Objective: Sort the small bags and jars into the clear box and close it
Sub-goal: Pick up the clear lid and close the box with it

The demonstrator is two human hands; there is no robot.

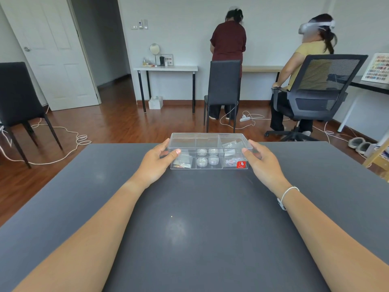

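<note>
Near the dark grey surface's [189, 228] far edge, the clear plastic compartment box [209, 151] holds jars [207, 161] and bags; left hand [156, 163] and right hand [263, 162] grasp its lid, which looks nearly seated, so only closing remains.

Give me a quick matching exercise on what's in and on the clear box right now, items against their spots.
Items:
1. small jars
2. red sticker
3. left hand
4. right hand

Places:
A. front right corner of the clear box
B. box's left end
C. middle compartments
D. box's right end

Pairs: 1-C, 2-A, 3-B, 4-D
</note>
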